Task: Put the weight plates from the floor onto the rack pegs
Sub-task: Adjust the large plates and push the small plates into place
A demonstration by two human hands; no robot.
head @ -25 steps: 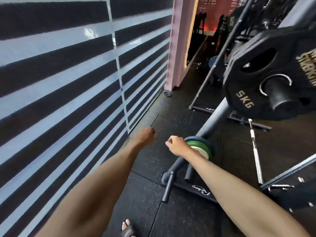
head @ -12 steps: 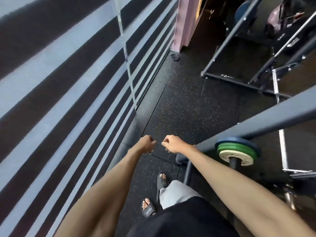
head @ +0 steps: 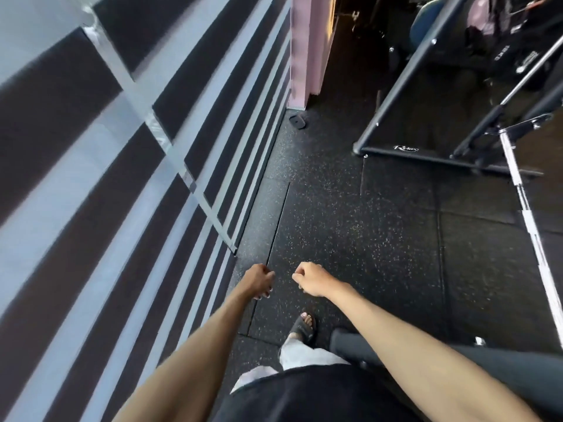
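No weight plate shows in the head view. My left hand (head: 259, 281) and my right hand (head: 310, 281) are stretched out side by side over the speckled black rubber floor (head: 350, 226). Both have the fingers curled in and hold nothing. A grey rack tube (head: 350, 345) passes under my right forearm at the lower right; its pegs are out of sight. My foot in a dark sandal (head: 304, 327) stands just below the hands.
A striped glass wall (head: 137, 178) runs along the left, ending at a pink pillar (head: 307, 56). A small dark flat object (head: 297, 121) lies by the pillar's foot. A black machine frame (head: 405, 149) and a chrome barbell (head: 530, 214) stand at the right.
The view has tilted down and swung left. The 5 kg plate on its peg and then the green and white plates have dropped out of view. Both hands stay curled and apart.
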